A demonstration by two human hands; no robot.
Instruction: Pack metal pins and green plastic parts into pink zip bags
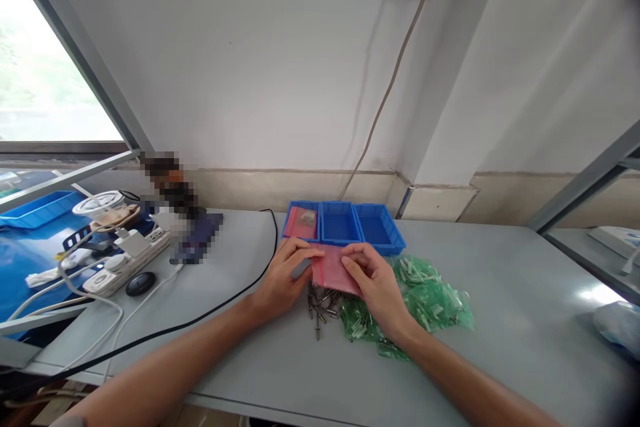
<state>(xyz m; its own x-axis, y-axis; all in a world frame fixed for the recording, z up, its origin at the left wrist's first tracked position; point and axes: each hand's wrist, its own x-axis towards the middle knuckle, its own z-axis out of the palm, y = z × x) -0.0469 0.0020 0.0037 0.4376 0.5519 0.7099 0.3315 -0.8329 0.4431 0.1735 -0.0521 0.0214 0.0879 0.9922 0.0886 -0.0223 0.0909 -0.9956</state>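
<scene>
A small pink plastic bag (pixel 331 268) lies on the grey table, just in front of three blue bins. My left hand (pixel 286 275) pinches its left edge with the fingers closed on it. My right hand (pixel 376 283) grips the bag's right side, fingers curled over the top. Below the bag sits a loose pile of small dark metal screws (pixel 321 308). Under my right hand and to its right lie green plastic bags of small white parts (pixel 430 297).
Three joined blue bins (pixel 345 225) stand behind the bag; the left one holds a pink packet. A black cable (pixel 210 315) crosses the table at the left. A white power strip (pixel 125 259) with chargers lies far left. A grey cord hangs down the wall.
</scene>
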